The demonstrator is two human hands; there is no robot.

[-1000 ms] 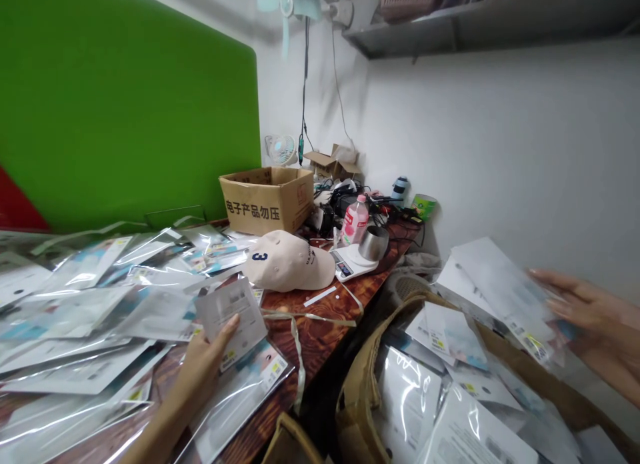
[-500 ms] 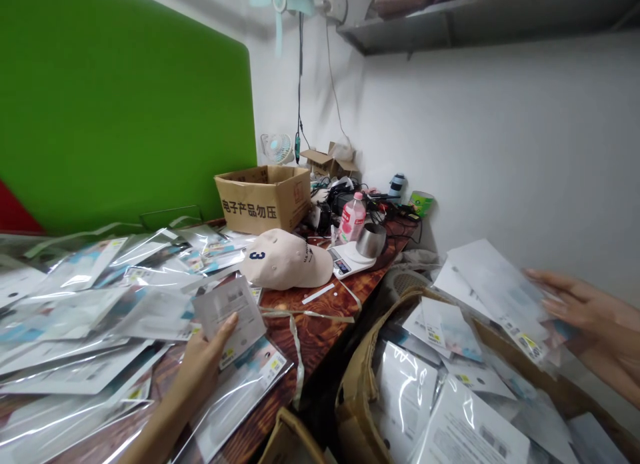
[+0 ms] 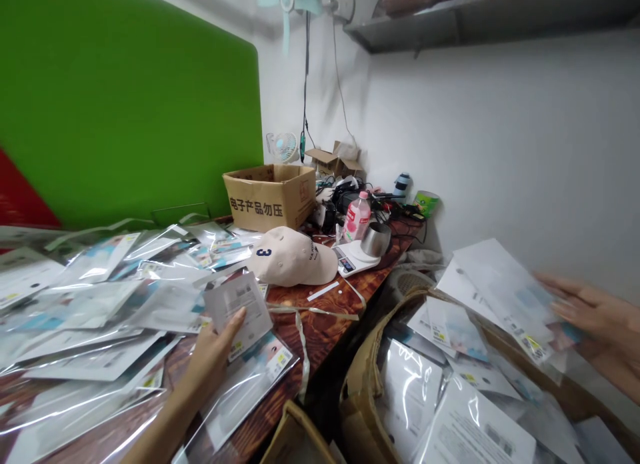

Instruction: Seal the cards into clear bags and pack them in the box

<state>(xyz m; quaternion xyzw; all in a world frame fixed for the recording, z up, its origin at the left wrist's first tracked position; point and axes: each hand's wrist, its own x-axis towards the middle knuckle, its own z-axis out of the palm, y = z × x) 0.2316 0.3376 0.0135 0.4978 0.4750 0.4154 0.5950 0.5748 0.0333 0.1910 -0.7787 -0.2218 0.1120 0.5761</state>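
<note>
My left hand [image 3: 219,347] is closed on a small white printed card [image 3: 241,309], its thumb across the front, above the table's left side. Below it lies a clear plastic packet [image 3: 255,384] with a white card and a yellow mark. At the right, my right hand [image 3: 585,317] grips some flat clear packets [image 3: 505,297] with white cards, fanned out over the rim of an open cardboard carton [image 3: 363,411]. Several similar packets [image 3: 475,424] lie inside that carton. Many more packets [image 3: 95,304] are spread in a loose heap left of my left hand.
A white cap [image 3: 287,257] sits mid-table. Behind it stand a cardboard box [image 3: 257,207], a pink bottle [image 3: 357,217] and a white scale [image 3: 357,259] bearing a metal cup [image 3: 375,240]. A green panel [image 3: 135,111] borders the left; cables clutter the back.
The whole view has shifted slightly, so everything appears a little farther right. Both hands keep their hold on the card and the packets.
</note>
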